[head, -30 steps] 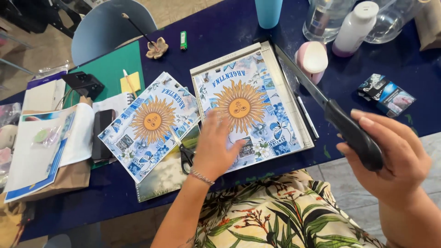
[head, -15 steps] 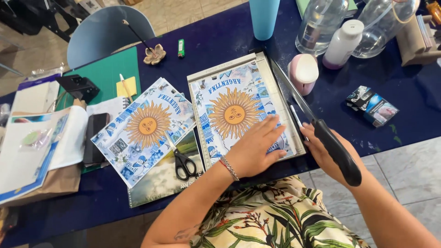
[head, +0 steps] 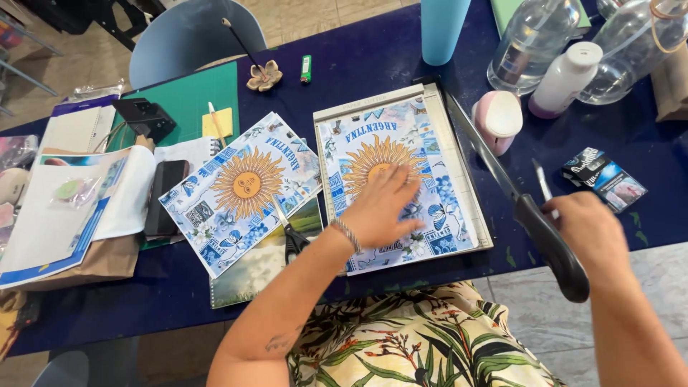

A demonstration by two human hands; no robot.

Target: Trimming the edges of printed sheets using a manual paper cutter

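A printed sheet (head: 437, 208) with a yellow sun, blue patterns and butterflies lies on a white paper trimmer (head: 373, 102). My left hand (head: 383, 208) rests flat on the sheet, fingers spread, with a bracelet on the wrist. The trimmer's blade arm stands raised, its black handle (head: 555, 254) pointing toward me. Just right of the handle, my right hand (head: 591, 229) is closed around a thin white pen (head: 542, 183); the handle hides its fingers. A second sun sheet (head: 244, 190) lies left of the trimmer, with black scissors (head: 292, 240) on its near edge.
The dark blue table (head: 358, 61) also carries a blue cup (head: 443, 29), clear bottles (head: 530, 43), a white bottle (head: 566, 79), a pink tape holder (head: 497, 118), a small box (head: 602, 179), a green mat (head: 190, 97), a phone (head: 163, 197) and papers (head: 68, 208) at the left. A chair (head: 186, 36) stands behind.
My right hand has let go of the black trimmer handle and moved right of it, now closed on the white pen. My left hand slid right across the sheet.
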